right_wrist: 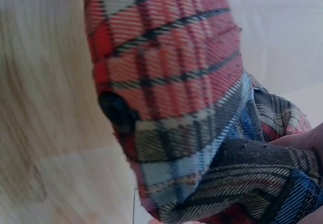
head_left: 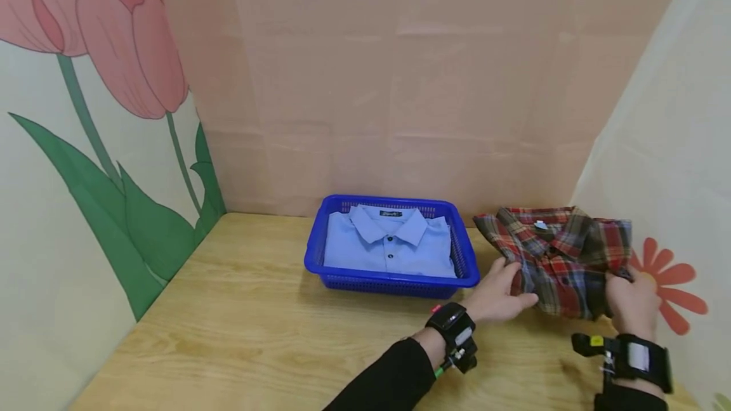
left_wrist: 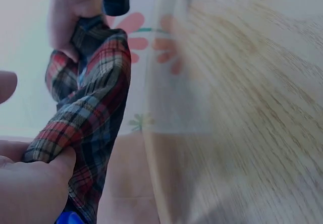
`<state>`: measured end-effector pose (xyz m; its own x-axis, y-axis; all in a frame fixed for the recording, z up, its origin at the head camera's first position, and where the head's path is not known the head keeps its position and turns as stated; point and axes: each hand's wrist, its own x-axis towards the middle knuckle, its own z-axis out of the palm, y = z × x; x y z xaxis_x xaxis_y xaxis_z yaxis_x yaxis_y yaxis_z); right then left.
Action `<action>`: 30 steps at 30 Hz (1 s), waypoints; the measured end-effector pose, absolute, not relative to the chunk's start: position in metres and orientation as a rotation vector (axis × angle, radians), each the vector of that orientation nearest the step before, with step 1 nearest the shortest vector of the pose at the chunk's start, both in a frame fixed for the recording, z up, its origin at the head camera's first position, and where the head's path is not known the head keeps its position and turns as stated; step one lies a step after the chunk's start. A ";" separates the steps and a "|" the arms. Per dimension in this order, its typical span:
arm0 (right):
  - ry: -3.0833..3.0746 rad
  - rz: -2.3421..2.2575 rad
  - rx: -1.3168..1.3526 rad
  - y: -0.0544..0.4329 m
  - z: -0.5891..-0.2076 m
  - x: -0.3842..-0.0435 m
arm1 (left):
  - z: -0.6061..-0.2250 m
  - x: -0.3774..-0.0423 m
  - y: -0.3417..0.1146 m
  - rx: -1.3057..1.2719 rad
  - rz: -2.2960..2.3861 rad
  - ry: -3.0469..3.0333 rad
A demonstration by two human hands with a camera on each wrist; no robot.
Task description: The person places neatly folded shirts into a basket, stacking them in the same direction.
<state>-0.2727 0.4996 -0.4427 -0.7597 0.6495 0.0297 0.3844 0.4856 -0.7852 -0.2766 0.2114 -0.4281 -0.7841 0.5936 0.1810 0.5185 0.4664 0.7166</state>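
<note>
A folded plaid shirt [head_left: 562,271] in red, grey and dark checks is at the right of the table, collar toward the back wall. My left hand [head_left: 498,293] holds its left side; in the left wrist view the thumb [left_wrist: 63,166] presses on the cloth. At the shirt's right side, my right hand [head_left: 632,302] grips the near edge. The plaid cloth [right_wrist: 171,72] fills much of the right wrist view, a dark button [right_wrist: 117,110] on its edge, and covers most of that hand. In the left wrist view the shirt [left_wrist: 96,103] hangs between both hands, above the wooden surface.
Left of the shirt stands a blue plastic basket [head_left: 394,284] against the back wall, with a folded light blue shirt [head_left: 365,252] inside, collar up. Brown sheeting [head_left: 400,81] covers the back, and flower-printed sheets [head_left: 131,49] line the sides. Wooden tabletop [head_left: 257,335] extends left and in front.
</note>
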 end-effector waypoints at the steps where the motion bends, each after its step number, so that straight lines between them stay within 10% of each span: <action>1: -2.399 1.154 -0.871 0.499 -0.441 -0.273 | -0.426 -0.277 0.210 0.999 1.227 2.613; 18: -2.260 1.208 -0.738 0.445 -0.430 -0.290 | -0.404 -0.284 0.191 0.804 1.721 2.705; 30: -2.199 1.288 -0.644 0.405 -0.415 -0.292 | -0.387 -0.298 0.184 -0.006 2.324 2.098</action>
